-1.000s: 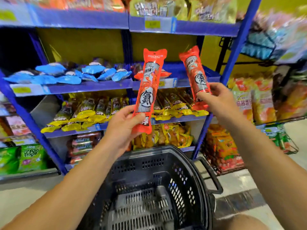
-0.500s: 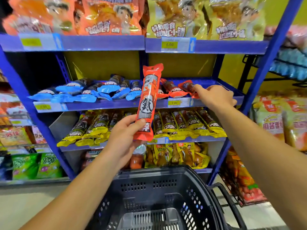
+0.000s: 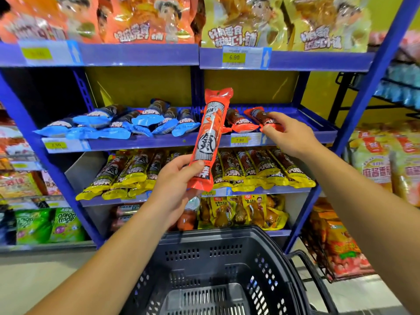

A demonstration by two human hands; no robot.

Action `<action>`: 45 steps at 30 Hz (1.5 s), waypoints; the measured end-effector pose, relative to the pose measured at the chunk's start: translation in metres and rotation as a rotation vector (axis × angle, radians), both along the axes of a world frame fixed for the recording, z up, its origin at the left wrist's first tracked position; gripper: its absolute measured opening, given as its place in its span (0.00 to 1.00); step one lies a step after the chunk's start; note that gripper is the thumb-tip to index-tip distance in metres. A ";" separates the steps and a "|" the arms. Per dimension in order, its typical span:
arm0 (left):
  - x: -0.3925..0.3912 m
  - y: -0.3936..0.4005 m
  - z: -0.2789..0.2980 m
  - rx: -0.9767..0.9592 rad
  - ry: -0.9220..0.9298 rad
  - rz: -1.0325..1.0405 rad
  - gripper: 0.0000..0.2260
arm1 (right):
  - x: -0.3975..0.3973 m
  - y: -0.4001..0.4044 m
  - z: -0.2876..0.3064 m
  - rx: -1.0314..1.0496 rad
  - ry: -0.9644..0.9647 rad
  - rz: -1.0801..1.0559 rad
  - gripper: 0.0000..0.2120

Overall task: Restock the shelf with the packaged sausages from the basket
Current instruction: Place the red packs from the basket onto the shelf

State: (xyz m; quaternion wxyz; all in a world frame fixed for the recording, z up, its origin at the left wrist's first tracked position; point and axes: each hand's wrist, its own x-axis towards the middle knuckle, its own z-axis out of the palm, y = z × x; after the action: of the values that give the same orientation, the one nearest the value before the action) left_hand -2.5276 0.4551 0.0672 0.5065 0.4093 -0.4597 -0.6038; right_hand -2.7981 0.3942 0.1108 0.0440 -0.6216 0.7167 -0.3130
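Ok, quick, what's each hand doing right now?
Left hand: grips the lower end of an upright red sausage pack.
Right hand: rests on a red sausage pack on the shelf; whether it grips it cannot be told.

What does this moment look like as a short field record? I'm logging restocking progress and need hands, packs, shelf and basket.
left hand: grips an orange sausage pack by its lower end, held upright in front of the shelves
right hand: on a second orange sausage pack lying on the middle shelf
shelf neighbours: another orange pack beside it; blue sausage packs to the left
shelf below: yellow sausage packs
basket: black, below the arms; no packs visible in the part shown
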 end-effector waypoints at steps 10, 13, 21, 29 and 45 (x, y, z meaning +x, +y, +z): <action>0.006 -0.004 0.003 -0.020 0.003 -0.010 0.11 | -0.004 -0.013 -0.001 0.088 0.079 0.069 0.25; 0.006 -0.003 0.002 -0.019 -0.001 -0.015 0.11 | -0.003 -0.016 -0.002 0.084 0.114 0.059 0.26; 0.005 -0.003 0.006 -0.025 0.003 -0.022 0.10 | -0.005 -0.019 -0.003 0.070 0.127 0.066 0.27; 0.001 0.005 0.007 -0.037 0.003 -0.046 0.10 | 0.006 0.019 0.004 -0.234 -0.101 0.032 0.23; -0.101 0.043 -0.001 -0.451 -0.469 -0.329 0.27 | 0.026 0.129 -0.035 -0.313 -0.711 0.003 0.16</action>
State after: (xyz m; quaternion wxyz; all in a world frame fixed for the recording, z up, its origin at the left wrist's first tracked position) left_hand -2.6283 0.4980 0.0663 0.3611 0.3350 -0.7447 -0.4504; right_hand -2.7722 0.5231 0.0756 0.1948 -0.4747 0.5992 -0.6146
